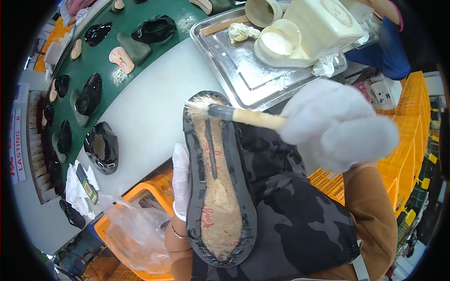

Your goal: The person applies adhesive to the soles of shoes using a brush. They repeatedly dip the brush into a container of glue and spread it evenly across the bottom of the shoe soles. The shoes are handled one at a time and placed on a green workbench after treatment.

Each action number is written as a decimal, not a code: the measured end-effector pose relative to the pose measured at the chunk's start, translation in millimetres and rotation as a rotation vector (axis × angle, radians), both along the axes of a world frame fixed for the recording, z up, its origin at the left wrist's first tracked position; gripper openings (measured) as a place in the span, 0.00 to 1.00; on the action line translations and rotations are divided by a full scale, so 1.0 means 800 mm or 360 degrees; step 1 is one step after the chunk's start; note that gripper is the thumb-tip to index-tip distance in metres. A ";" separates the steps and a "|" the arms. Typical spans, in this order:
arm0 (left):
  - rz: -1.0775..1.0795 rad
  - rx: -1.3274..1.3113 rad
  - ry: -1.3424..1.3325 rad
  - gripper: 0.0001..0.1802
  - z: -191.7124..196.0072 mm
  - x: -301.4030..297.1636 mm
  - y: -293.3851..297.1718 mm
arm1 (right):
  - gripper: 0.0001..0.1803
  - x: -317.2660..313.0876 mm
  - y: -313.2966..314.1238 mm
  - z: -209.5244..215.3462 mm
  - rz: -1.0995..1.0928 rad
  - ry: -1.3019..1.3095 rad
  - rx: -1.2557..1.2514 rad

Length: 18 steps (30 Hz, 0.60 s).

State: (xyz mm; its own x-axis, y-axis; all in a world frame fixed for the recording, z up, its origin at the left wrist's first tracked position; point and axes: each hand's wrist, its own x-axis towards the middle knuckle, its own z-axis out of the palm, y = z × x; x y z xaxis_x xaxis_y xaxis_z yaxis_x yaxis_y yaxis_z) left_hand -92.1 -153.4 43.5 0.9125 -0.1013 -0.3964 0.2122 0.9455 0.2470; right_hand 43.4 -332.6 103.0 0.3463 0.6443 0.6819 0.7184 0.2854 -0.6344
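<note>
A black shoe without an outsole (220, 196) is held bottom up over my lap. Its tan inner board shows red handwriting and a dark strip, with black leather folded in around the rim. White-gloved, my left hand (181, 180) grips the shoe along its left side; most of its fingers are hidden behind it. My right hand (335, 124), in a white glove and blurred by motion, closes on the wooden handle of a brush (258, 119). The brush's pale bristles touch the far end of the shoe's bottom.
Beyond the shoe, a metal tray (248, 82) bears a cream plastic container (323, 33), a cup and crumpled paper. Black shoes (89, 96) and soles stand on a green curved surface (119, 42). Orange crates (159, 185) flank me. Another person's arm (389, 14) is at far right.
</note>
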 end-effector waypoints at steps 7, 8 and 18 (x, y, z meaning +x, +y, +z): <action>-0.0066 0.0347 0.0133 0.31 0.010 -0.006 -0.003 | 0.09 -0.007 0.006 -0.037 0.0025 -0.0807 0.0197; -0.0065 0.0408 0.0094 0.31 0.010 -0.006 -0.002 | 0.09 -0.010 0.008 -0.043 0.0012 -0.0858 0.0236; -0.0012 0.1052 0.0039 0.26 0.002 0.003 -0.003 | 0.17 -0.023 0.034 -0.039 -0.0088 -0.1200 -0.0074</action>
State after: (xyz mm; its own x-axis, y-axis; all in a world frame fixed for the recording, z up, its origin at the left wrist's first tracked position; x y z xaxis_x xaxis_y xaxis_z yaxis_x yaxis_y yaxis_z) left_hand -89.6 -155.4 45.5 0.9027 0.1639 -0.3978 0.2313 0.5947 0.7699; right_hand 24.7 -305.6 71.6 -0.1706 0.6736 0.7191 0.9749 0.2212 0.0241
